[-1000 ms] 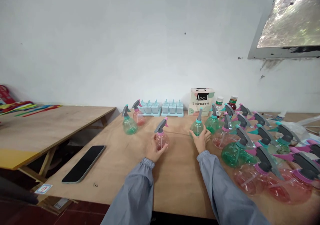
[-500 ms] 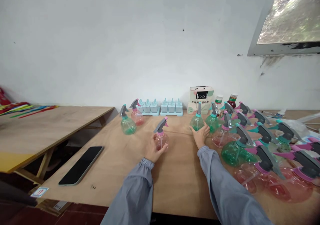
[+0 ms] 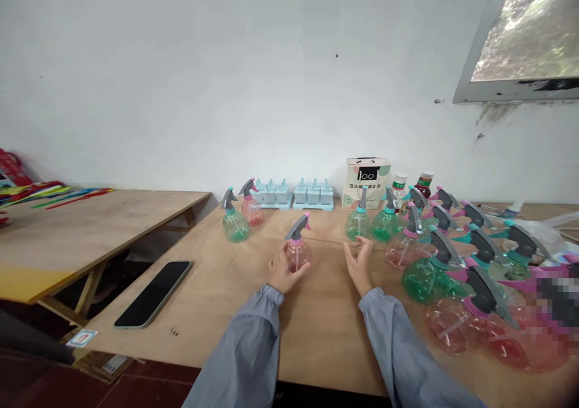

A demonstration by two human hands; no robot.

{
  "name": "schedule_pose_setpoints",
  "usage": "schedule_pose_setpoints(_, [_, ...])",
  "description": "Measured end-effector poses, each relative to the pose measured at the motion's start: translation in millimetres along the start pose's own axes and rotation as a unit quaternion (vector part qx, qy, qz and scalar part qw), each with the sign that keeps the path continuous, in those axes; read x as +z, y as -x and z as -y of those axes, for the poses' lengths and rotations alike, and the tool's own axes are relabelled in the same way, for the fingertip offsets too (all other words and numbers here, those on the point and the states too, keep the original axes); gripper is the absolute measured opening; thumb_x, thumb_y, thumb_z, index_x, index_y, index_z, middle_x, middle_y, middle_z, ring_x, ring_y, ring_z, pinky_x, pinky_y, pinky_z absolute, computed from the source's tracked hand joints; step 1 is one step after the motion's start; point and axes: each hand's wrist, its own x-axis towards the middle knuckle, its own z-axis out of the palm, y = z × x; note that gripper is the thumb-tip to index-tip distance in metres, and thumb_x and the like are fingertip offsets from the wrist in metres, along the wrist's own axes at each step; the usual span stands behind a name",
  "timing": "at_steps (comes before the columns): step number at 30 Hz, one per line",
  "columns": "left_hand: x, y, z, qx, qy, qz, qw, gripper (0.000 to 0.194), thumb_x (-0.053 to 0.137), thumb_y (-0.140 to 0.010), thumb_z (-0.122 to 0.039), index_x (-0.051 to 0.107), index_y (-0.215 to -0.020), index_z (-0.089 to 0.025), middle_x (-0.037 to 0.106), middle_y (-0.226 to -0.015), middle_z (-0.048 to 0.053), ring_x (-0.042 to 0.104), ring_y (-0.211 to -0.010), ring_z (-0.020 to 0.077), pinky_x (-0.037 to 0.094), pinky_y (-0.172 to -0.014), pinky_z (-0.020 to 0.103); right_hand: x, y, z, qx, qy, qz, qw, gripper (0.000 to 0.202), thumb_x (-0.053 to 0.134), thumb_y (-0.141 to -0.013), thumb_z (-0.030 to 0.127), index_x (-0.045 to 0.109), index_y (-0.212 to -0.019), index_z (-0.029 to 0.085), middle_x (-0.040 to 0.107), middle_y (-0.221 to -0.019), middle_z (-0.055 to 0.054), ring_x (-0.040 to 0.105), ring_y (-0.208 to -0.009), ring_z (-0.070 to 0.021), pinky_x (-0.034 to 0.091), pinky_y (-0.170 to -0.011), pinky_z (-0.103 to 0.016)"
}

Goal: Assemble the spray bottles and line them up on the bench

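My left hand [image 3: 284, 271] is wrapped round the lower body of a pink spray bottle [image 3: 299, 252], which stands upright with its grey and pink nozzle pointing right. My right hand [image 3: 359, 264] is open, fingers apart, just in front of a green spray bottle [image 3: 357, 223] and holding nothing. Beside that bottle stands another green spray bottle [image 3: 384, 223], with a pink one [image 3: 400, 248] nearer to me. At the left of the table a green spray bottle [image 3: 236, 226] stands in front of a pink spray bottle [image 3: 254, 212].
Several more spray bottles [image 3: 429, 279] crowd the right side. Light-blue ice-pop moulds [image 3: 313, 194] and a paper bag [image 3: 364, 184] line the wall. A phone [image 3: 154, 294] lies at the left. Another table [image 3: 90, 233] holds coloured strips. A window [image 3: 529, 31] is upper right.
My right hand has let go of the green spray bottle and drawn back towards me, its fingers spreading. My left hand still holds the pink bottle. The view has shifted slightly.
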Motion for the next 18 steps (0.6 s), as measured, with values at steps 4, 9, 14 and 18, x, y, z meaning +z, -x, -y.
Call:
schedule_pose_setpoints(4, [19.0,15.6,-17.8,0.011,-0.046,0.021,0.999,0.085,0.071,-0.072,-0.046,0.035,-0.144,-0.019,0.051,-0.144,0.018,0.050,-0.133,0.0333,0.039,-0.108,0.053,6.2,22.0,41.1,-0.044,-0.040,0.081,0.995,0.051,0.060,-0.086,0.047,0.044,-0.127,0.021,0.051,-0.118,-0.011,0.054,-0.108,-0.0249,0.045,-0.097,-0.048])
schedule_pose_setpoints(9, [51.2,46.8,-35.0,0.007,-0.077,0.028,0.997,0.083,0.068,-0.074,-0.049,0.038,-0.145,-0.016,0.050,-0.145,0.022,0.046,-0.136,0.0359,0.038,-0.108,0.054,10.0,18.0,93.0,-0.086,-0.024,0.123,0.988,0.085,0.072,-0.075,0.047,0.031,-0.144,0.018,0.046,-0.137,-0.018,0.048,-0.127,-0.0324,0.041,-0.106,-0.054])
schedule_pose_setpoints(14, [48.1,44.2,-31.8,0.080,-0.029,-0.029,0.996,0.094,0.069,-0.072,-0.056,0.030,-0.147,-0.016,0.051,-0.141,0.021,0.051,-0.131,0.0352,0.038,-0.107,0.054,5.8,5.2,95.3,0.011,-0.047,0.130,0.990,0.076,0.064,-0.074,0.031,0.033,-0.142,0.019,0.053,-0.129,-0.016,0.053,-0.119,-0.0296,0.044,-0.101,-0.052])
schedule_pose_setpoints(18, [-5.8,-18.5,-1.0,0.006,0.019,-0.197,0.980,0.079,0.068,-0.078,-0.046,0.032,-0.140,-0.011,0.048,-0.138,0.022,0.048,-0.131,0.0325,0.037,-0.111,0.050,0.5,0.8,85.2,0.078,-0.108,0.142,0.981,0.068,0.059,-0.070,0.026,0.040,-0.135,0.022,0.059,-0.116,-0.010,0.060,-0.098,-0.0225,0.050,-0.089,-0.042])
